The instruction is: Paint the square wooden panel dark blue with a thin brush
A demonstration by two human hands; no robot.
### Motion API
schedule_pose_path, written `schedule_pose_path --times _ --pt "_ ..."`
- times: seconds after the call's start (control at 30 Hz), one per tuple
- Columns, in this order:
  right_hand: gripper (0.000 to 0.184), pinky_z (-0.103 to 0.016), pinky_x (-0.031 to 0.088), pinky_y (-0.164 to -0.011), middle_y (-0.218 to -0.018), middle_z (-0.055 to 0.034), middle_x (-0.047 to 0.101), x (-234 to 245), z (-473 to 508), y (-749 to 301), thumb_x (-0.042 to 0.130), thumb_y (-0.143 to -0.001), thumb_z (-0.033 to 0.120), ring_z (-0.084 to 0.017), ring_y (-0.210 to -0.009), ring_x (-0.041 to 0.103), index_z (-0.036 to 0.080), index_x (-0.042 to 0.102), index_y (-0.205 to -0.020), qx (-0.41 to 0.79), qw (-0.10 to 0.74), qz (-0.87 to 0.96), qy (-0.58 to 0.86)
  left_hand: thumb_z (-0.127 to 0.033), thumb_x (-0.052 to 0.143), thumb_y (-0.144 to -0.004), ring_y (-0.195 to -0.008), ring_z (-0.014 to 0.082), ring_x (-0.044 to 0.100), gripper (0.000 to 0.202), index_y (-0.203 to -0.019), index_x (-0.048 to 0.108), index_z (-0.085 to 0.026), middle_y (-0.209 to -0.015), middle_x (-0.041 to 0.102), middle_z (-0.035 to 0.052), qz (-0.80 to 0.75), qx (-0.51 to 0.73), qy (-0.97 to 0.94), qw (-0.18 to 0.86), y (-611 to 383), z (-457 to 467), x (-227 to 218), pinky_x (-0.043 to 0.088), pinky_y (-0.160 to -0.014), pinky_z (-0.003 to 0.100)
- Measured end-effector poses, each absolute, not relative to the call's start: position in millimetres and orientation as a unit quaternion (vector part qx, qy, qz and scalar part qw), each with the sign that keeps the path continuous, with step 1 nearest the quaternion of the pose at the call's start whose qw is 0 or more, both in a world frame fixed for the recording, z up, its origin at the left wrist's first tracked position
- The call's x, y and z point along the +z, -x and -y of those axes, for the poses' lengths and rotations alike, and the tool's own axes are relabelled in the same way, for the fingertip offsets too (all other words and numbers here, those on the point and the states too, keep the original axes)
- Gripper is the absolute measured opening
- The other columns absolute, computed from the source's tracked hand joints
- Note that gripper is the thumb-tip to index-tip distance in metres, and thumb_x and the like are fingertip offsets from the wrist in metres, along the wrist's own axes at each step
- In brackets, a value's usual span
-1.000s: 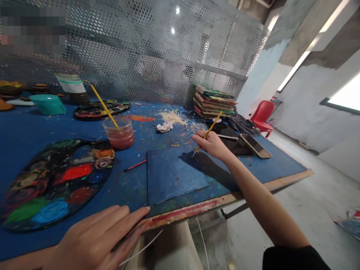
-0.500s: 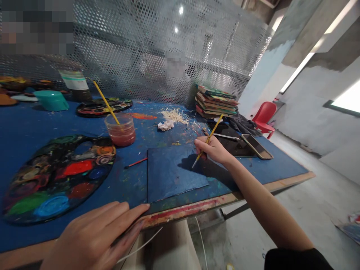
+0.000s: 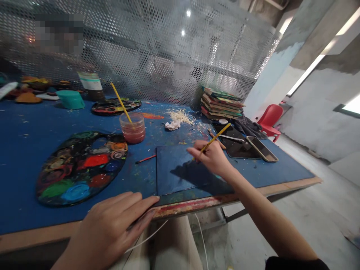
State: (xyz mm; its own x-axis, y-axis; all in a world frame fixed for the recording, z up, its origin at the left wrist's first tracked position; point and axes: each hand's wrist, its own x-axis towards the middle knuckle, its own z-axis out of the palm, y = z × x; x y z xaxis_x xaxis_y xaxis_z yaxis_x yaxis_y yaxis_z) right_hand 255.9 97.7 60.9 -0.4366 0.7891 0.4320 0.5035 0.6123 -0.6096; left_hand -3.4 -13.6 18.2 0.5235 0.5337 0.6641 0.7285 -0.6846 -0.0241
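My right hand point(image 3: 215, 157) is closed round a yellow-handled paintbrush point(image 3: 222, 131), held over the upper right of a dark blue square panel point(image 3: 167, 168). The brush tip is hidden behind my fingers, and the hand casts a shadow on the panel. My left hand point(image 3: 119, 219) rests on the table's front edge with its fingers stretched out, the index fingertip by the panel's lower left corner. A thin red-handled brush point(image 3: 147, 159) lies left of the panel. Farther left is a paint palette point(image 3: 75, 157) with wet red, green and blue paint.
A jar of reddish water point(image 3: 133, 134) holds another yellow brush point(image 3: 121, 103). Behind the panel lie a crumpled tissue point(image 3: 172, 125) and pale shavings point(image 3: 181, 116). Stacked boards point(image 3: 221, 105), a black tablet point(image 3: 234, 144) and a phone point(image 3: 262, 149) are to the right; a teal cup point(image 3: 71, 99) stands back left.
My right hand has moved up slightly on the panel and tilted the brush lower, so its tip no longer shows. The view has shifted left. My left hand stays at the panel's corner.
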Motion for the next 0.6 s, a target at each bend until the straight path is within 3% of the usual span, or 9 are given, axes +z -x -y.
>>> schedule_pose_path --times 0.1,0.17,0.27,0.43,0.6 --pt "0.042 -0.022 0.03 -0.053 -0.052 0.0053 0.046 62 -72 -241 0.055 -0.09 0.044 -0.007 -0.05 0.042 0.02 0.045 -0.058 0.281 0.323 0.834 0.347 -0.032 0.046 -0.097 -0.067 0.012 0.066 0.026 -0.102 0.07 -0.024 -0.077 0.071 -0.0023 0.373 -0.316 0.862 0.138 3 15 17 0.05 -0.064 0.025" --pt "0.041 -0.022 0.031 -0.052 -0.052 0.0051 0.048 59 -54 -228 0.054 -0.09 0.045 -0.008 -0.05 0.043 0.02 0.046 -0.059 0.299 0.361 0.809 0.356 -0.031 0.046 -0.097 -0.067 0.0129 0.064 0.025 -0.103 0.069 -0.023 -0.075 0.069 -0.0021 0.376 -0.307 0.865 0.127 4 15 14 0.048 -0.063 0.026" --pt "0.042 -0.022 0.029 -0.051 -0.052 0.0048 0.043 50 -32 -207 0.051 -0.091 0.046 -0.009 -0.051 0.039 0.021 0.042 -0.058 0.263 0.417 0.783 0.378 -0.029 0.046 -0.096 -0.066 0.0144 0.063 0.024 -0.101 0.068 -0.022 -0.073 0.066 -0.0019 0.375 -0.292 0.872 0.112 6 15 10 0.046 -0.06 0.028" --pt "0.044 -0.024 0.024 -0.049 -0.052 0.0047 0.035 37 -17 -191 0.044 -0.092 0.045 -0.009 -0.05 0.032 0.022 0.031 -0.057 0.194 0.433 0.782 0.403 -0.027 0.045 -0.096 -0.064 0.0144 0.06 0.024 -0.102 0.067 -0.021 -0.07 0.064 -0.0012 0.372 -0.289 0.877 0.099 4 16 12 0.044 -0.057 0.028" --pt "0.047 -0.024 0.024 -0.047 -0.048 0.0059 0.03 31 -19 -221 0.043 -0.092 0.049 -0.009 -0.046 0.029 0.023 0.03 -0.054 0.122 0.459 0.734 0.485 -0.029 0.046 -0.097 -0.065 0.0136 0.061 0.023 -0.104 0.067 -0.023 -0.073 0.066 -0.0006 0.377 -0.304 0.87 0.088 2 17 14 0.044 -0.06 0.028"
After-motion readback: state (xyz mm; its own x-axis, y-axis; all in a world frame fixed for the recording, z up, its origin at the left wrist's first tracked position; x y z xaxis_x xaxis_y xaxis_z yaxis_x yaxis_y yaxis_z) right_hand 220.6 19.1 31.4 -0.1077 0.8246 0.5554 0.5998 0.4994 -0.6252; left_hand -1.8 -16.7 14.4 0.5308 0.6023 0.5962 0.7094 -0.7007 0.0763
